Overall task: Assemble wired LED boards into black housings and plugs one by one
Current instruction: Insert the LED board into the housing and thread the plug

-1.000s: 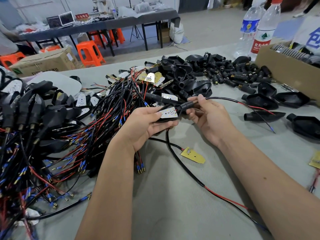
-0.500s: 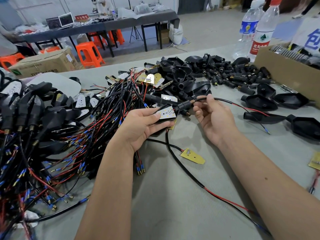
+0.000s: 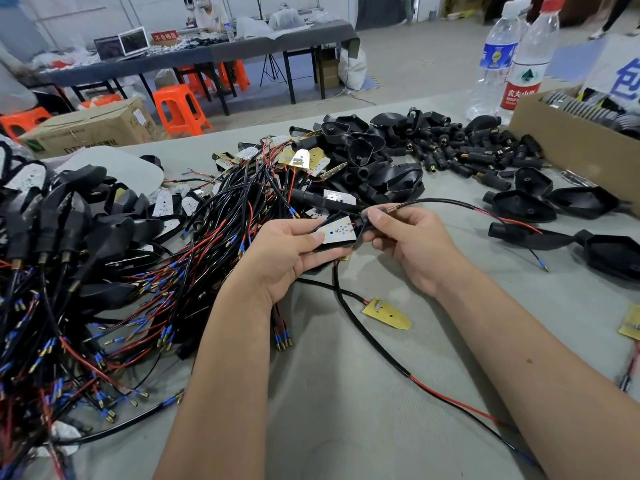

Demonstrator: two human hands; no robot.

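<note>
My left hand (image 3: pixel 287 254) grips a black housing with a white LED board (image 3: pixel 337 232) seated in its open face, thumb on the board's left edge. My right hand (image 3: pixel 408 240) pinches the black plug (image 3: pixel 367 220) at the housing's neck; a brass threaded tip (image 3: pixel 391 210) sticks out past my fingers. The black cable (image 3: pixel 446 201) runs from it to the right and ends in red and black leads. A loose wired yellow board (image 3: pixel 386 311) lies on the table below my hands.
A tangle of wired boards (image 3: pixel 166 271) and finished units (image 3: pixel 52 223) fills the left. Empty black housings (image 3: pixel 363 147) and plugs (image 3: pixel 460 154) lie behind; more housings (image 3: pixel 519 206) sit to the right. A cardboard box (image 3: pixel 571 147) and two water bottles (image 3: pixel 519 64) stand far right.
My right hand has slid the plug along the cable up to the housing's neck. The brass tip now shows beyond my fingers. Both hands shifted slightly toward each other.
</note>
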